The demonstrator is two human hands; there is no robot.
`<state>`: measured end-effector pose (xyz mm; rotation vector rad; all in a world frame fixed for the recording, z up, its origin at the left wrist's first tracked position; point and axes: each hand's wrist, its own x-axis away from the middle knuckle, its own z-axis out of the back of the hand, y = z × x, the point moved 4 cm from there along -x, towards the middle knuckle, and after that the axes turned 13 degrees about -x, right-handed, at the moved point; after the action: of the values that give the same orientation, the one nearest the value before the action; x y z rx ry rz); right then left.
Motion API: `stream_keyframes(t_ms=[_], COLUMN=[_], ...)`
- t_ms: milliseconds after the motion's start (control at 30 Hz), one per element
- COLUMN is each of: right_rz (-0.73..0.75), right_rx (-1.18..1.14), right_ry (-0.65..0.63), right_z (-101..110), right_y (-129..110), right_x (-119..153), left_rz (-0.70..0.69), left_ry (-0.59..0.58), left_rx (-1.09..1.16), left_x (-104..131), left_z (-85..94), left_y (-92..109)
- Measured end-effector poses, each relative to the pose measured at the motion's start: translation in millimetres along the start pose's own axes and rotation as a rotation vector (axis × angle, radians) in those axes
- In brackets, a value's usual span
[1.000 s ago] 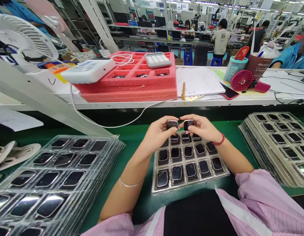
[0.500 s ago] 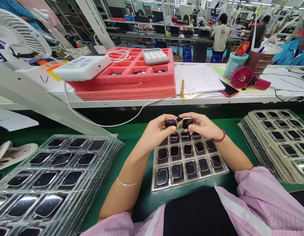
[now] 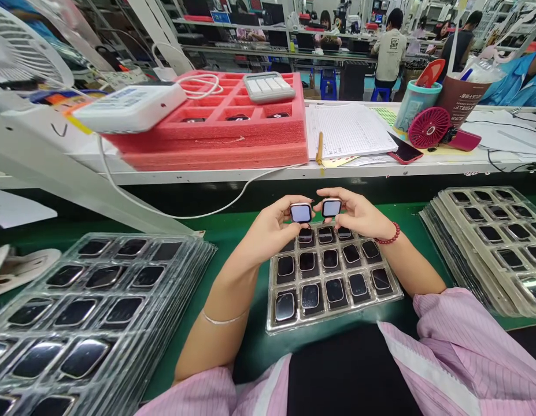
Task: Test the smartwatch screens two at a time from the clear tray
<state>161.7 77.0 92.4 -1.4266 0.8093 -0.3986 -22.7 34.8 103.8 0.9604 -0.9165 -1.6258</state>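
Note:
Between the thumb and fingers of my left hand (image 3: 274, 228) is a smartwatch (image 3: 300, 213) without a strap, its square screen lit pale. My right hand (image 3: 358, 215) pinches a second smartwatch (image 3: 331, 207) of the same kind, also lit. The two watches are held side by side, a small gap apart, screens facing me. Beneath them lies a clear plastic tray (image 3: 324, 320) with rows of dark-screened watches in its pockets. My hands cover part of the tray's far row.
Stacked trays of dark watches stand at left (image 3: 133, 341) and right (image 3: 456, 242) on the green bench. On the shelf ahead are a red foam tray (image 3: 207, 144), a white box (image 3: 131, 107), papers (image 3: 348, 133), a phone (image 3: 405, 149) and a small pink fan (image 3: 429, 127). A white cable hangs below.
Both watch screens have gone from dark to lit. My hands have risen very slightly, each still holding its watch. The whole view has shifted a little.

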Motion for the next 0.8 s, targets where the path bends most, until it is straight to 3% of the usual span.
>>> stream_keyframes(t_ms=[800], right_rz=[0.013], right_rx=[-0.018], right_ry=[0.014], right_z=[-7.9], right_y=[-8.1], right_x=[3.9], left_rz=[-0.003], left_ry=[0.048], left_rx=[0.042], left_x=[5.8], left_z=[-0.2], left_y=[2.6])
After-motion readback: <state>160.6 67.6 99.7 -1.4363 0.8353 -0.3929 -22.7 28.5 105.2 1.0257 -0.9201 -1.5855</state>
